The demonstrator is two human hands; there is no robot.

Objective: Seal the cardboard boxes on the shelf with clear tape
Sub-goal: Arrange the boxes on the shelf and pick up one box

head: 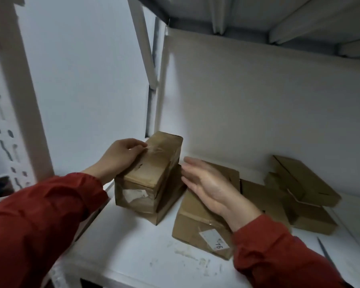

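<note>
**Mia:** What is on the far left?

**Ben:** A white post (10, 113) with holes in it. It stands by the left edge of the shelf (133, 252).

**Mia:** Where is the left hand?

**Ben:** The left hand (121, 156) comes out of a red sleeve (40, 221). It holds the top box (154, 165). Its fingers bend over the left top edge of that box.

**Mia:** Is that box alone?

**Ben:** No. It sits on a bottom box (168, 204). The two make a stack near the back left corner of the shelf.

**Mia:** Can you see tape?

**Ben:** Yes. Shiny clear tape (157, 151) lies across the top box, right by the fingertips.

**Mia:** And the right hand?

**Ben:** The right hand (208, 183) is flat and wide, with straight fingers. It holds nothing. Its palm faces the stack, and its fingertips are just beside the stack's right side. It is blurry, so I cannot tell if they touch.

**Mia:** What is under that hand?

**Ben:** A flat box (193, 221). It lies near the middle of the front edge. A white label (213, 239) with numbers is stuck on it.

**Mia:** And on the right?

**Ben:** A pile of boxes (306, 179) toward the back right corner. Some flaps stick up. A thin grey stick (326, 254) lies near the right edge. I cannot tell what it is.
</note>
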